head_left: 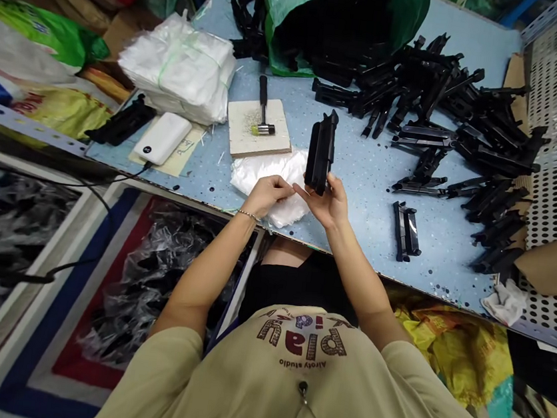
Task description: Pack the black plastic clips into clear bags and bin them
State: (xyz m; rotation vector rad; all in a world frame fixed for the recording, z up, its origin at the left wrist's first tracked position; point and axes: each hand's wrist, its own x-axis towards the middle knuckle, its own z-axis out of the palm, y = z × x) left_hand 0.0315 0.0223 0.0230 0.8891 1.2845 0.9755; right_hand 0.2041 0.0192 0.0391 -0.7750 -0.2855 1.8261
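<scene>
My right hand [332, 205] grips the lower end of a long black plastic part [321, 150], which stands nearly upright above the table. Close beside it, my left hand [266, 195] is closed in a pinch, and whatever is between its fingertips is too small to make out. Beneath both hands lies a pile of thin white plastic bags [263, 169]. Just behind them a small hammer [263, 117] with a black handle rests on a pale square board [240, 124]. A single black part [406, 232] lies to the right.
Many similar black parts [433, 86] heap across the right, beside an open green sack [291, 9]. A tied bundle of white bags [184, 67] and a white power bank [163, 139] with a cable sit left. Below the table's left edge, a container holds plastic-wrapped parts [151, 268].
</scene>
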